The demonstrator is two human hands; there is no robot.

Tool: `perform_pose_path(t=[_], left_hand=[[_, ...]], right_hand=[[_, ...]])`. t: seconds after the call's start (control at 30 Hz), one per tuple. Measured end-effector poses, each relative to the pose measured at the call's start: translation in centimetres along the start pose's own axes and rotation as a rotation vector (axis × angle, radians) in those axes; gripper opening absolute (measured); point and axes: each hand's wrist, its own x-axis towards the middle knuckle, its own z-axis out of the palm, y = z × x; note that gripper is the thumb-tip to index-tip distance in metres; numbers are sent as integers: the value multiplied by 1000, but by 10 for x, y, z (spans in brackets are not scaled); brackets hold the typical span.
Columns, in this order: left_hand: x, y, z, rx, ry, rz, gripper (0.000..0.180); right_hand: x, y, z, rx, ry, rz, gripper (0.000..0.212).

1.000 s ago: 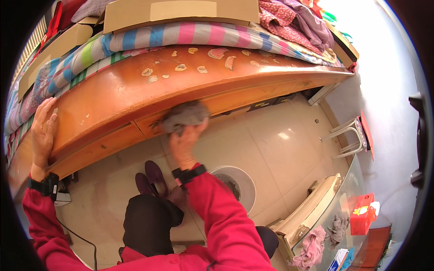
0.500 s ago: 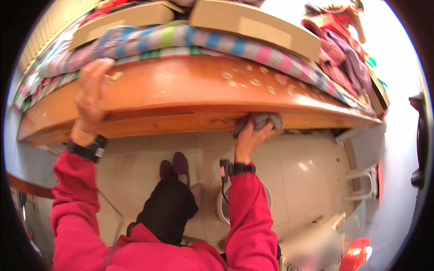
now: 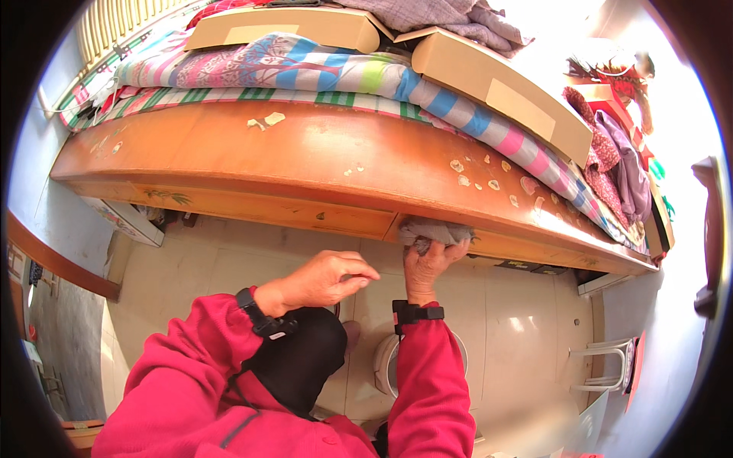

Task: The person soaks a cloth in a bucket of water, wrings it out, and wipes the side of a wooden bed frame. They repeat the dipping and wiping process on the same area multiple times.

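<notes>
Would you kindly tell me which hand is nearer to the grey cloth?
Right: the right hand holds the grey cloth; the left hand is apart, lower left.

Boxes [image 3: 504, 95] on bedding [image 3: 321, 72], bedding on bed [image 3: 328, 149]; bucket [image 3: 383, 372] on floor [image 3: 527, 298], stool [image 3: 628, 365] farther right.

Domestic interior, apparently a sleeping room in a home. Across the upper half of the frame: one broad, glossy orange-brown wooden bed platform [image 3: 343, 153], its surface chipped in patches; upon it, one rolled or folded multicoloured check-patterned quilt [image 3: 373, 76] over one green-and-white checked bedcloth [image 3: 267, 95]. Upper right: one soft, crumpled purple fabric piece [image 3: 628, 164]. Upper left: one cream ribbed radiator [image 3: 126, 30], near one pale blue painted wall [image 3: 57, 172]. Lower centre to right: glossy cream tile flooring [image 3: 523, 355]; one white tubular-framed seat [image 3: 607, 353].
</notes>
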Motion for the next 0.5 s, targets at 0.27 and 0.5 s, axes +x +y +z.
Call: perform_pose_path(t=[0.27, 0.5], left_hand=[[43, -15, 42, -57, -101, -55, 22], [73, -9, 94, -715, 230, -277, 18]], right_hand=[[23, 120, -34, 156, 209, 645, 54], [9, 95, -40, -55, -21, 671, 76]])
